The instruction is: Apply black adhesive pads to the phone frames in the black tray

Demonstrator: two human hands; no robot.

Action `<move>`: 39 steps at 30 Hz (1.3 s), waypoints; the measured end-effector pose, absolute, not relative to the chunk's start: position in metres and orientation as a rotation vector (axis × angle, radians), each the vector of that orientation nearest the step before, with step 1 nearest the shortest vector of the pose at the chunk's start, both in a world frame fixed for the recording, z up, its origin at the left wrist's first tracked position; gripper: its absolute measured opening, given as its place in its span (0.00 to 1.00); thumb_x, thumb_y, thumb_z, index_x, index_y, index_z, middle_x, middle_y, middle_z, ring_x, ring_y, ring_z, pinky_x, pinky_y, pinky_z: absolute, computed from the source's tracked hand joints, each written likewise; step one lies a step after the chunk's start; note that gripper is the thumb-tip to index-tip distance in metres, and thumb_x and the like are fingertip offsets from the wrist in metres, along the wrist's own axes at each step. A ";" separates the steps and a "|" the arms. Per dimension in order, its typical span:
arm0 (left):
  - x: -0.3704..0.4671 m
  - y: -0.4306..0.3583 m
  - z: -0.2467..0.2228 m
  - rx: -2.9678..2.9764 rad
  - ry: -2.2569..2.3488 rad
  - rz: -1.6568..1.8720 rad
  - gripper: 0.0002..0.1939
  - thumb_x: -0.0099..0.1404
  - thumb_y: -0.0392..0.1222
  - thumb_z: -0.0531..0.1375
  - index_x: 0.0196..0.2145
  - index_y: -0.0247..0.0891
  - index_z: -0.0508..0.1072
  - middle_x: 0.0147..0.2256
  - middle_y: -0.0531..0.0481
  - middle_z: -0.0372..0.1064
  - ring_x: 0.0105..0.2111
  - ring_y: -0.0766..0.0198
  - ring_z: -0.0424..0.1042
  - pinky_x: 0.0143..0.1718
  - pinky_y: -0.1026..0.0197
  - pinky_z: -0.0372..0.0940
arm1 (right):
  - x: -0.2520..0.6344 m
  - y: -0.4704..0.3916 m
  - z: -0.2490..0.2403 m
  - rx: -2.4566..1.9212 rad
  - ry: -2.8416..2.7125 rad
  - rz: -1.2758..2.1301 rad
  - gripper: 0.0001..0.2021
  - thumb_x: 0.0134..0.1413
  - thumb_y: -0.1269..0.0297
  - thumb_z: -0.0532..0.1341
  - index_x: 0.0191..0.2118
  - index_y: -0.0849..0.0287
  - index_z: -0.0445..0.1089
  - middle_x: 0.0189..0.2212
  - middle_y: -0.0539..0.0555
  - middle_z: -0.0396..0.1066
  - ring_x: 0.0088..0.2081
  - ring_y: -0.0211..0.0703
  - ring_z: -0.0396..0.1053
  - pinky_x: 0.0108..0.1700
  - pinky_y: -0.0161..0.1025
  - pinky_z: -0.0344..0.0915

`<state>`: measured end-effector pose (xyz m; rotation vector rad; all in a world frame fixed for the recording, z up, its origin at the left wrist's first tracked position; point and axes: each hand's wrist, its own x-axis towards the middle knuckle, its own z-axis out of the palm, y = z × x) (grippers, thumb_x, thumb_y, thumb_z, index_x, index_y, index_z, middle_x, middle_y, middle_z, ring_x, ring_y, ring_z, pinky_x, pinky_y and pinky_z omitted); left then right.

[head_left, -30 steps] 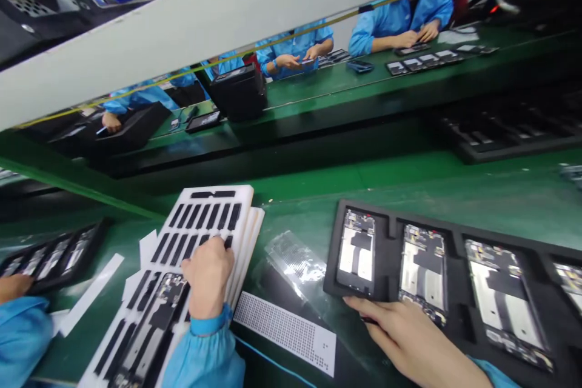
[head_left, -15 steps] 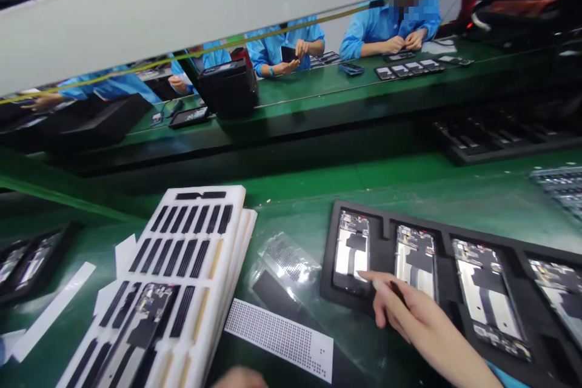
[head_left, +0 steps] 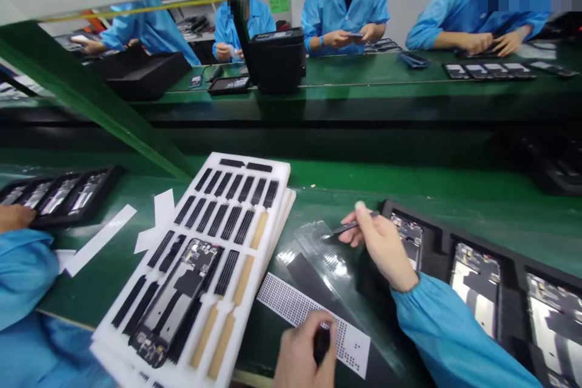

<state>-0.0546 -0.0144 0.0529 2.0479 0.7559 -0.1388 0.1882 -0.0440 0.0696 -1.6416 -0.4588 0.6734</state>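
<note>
My right hand point(head_left: 382, 239) grips dark tweezers point(head_left: 352, 226), their tips at a clear sheet dotted with small dark pieces point(head_left: 322, 248). My left hand point(head_left: 307, 351), at the bottom, is closed around a black, rounded object point(head_left: 321, 342), mostly hidden by the fingers. Behind that hand lies a white sheet with rows of black dots point(head_left: 291, 300). To the left, an opened phone point(head_left: 179, 297) rests on a stack of white foam trays point(head_left: 259, 267) with black strips in their slots. The black tray point(head_left: 439, 242) beside my right hand carries several opened phones point(head_left: 477, 273).
A co-worker's hand point(head_left: 16, 217) touches another black tray point(head_left: 102, 200) of phones at the left. White paper strips point(head_left: 102, 239) lie between. A green post point(head_left: 100, 103) slants across the left. Across the bench sit several people in blue near a black box point(head_left: 278, 60).
The view has swung left. My right hand has gone from a phone in the black tray to the dotted clear sheet. More of my left hand now shows, with a black object in it.
</note>
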 end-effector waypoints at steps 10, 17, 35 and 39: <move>-0.035 0.022 0.049 2.767 0.995 -0.352 0.45 0.58 0.21 0.53 0.71 0.45 0.55 0.72 0.52 0.42 0.51 0.54 0.75 0.35 0.62 0.77 | 0.156 -0.035 0.027 -1.772 -0.969 0.795 0.16 0.71 0.49 0.54 0.40 0.53 0.71 0.32 0.51 0.79 0.35 0.47 0.79 0.40 0.39 0.71; -0.022 0.028 0.051 2.769 0.880 -0.534 0.44 0.58 0.20 0.52 0.70 0.41 0.56 0.72 0.49 0.42 0.44 0.55 0.78 0.34 0.60 0.78 | 0.159 -0.034 0.030 -1.810 -1.034 0.806 0.15 0.72 0.52 0.53 0.40 0.53 0.72 0.32 0.50 0.79 0.37 0.47 0.79 0.40 0.38 0.70; -0.026 0.008 0.062 0.668 0.825 0.631 0.26 0.71 0.66 0.49 0.43 0.39 0.65 0.25 0.52 0.73 0.09 0.75 0.55 0.08 0.73 0.46 | 0.131 -0.077 0.071 -1.702 -0.738 0.548 0.24 0.64 0.45 0.60 0.29 0.57 0.83 0.40 0.59 0.81 0.38 0.50 0.80 0.39 0.32 0.78; -0.023 0.003 0.076 0.511 0.735 0.682 0.25 0.68 0.66 0.56 0.39 0.37 0.67 0.24 0.52 0.72 0.12 0.73 0.62 0.09 0.74 0.52 | 0.117 -0.079 0.091 -1.709 -0.827 0.530 0.22 0.65 0.45 0.60 0.31 0.54 0.84 0.36 0.56 0.82 0.34 0.45 0.81 0.37 0.26 0.76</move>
